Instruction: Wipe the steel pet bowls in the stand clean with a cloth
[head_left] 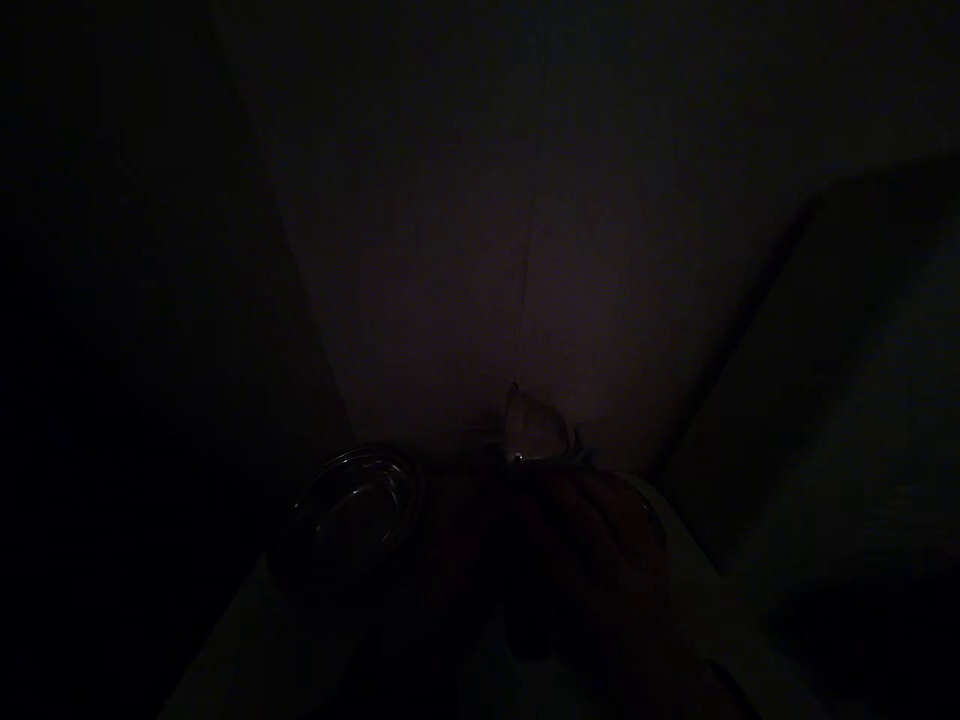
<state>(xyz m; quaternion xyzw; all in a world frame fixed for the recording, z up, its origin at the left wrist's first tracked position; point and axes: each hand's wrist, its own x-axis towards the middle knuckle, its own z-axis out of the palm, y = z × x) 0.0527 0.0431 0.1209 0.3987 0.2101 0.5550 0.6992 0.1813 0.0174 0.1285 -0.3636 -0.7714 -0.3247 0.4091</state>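
Observation:
The picture is very dark, so only outlines show. My right hand point(607, 540) reaches in from the lower right, its back toward me and its fingers pointing up and left. Just beyond the fingers is a small pale cup-shaped thing point(536, 428), tilted on its side. Whether the hand touches or holds it is lost in shadow. A dim reddish patch left of my right hand may be my left hand, but its fingers cannot be made out. Farther left lies a shiny round metal bowl point(360, 510) with a bright rim.
A plain wall point(435, 300) with a thin vertical line rises behind these things. Under them is a pale surface point(247, 630), its edge slanting at the lower left. A dark slanted panel point(787, 350) stands on the right.

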